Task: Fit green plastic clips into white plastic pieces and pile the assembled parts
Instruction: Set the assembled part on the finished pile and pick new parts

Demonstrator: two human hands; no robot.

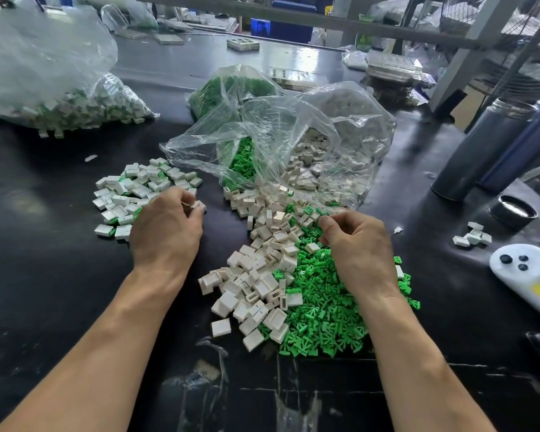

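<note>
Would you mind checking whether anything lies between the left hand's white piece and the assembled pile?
Nothing visible does. The left hand pinches a white piece right beside the assembled pile, with only bare table around it.

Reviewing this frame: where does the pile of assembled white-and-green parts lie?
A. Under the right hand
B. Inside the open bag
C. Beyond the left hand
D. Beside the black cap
C: the pile of assembled parts lies on the dark table just beyond the left hand.
</note>
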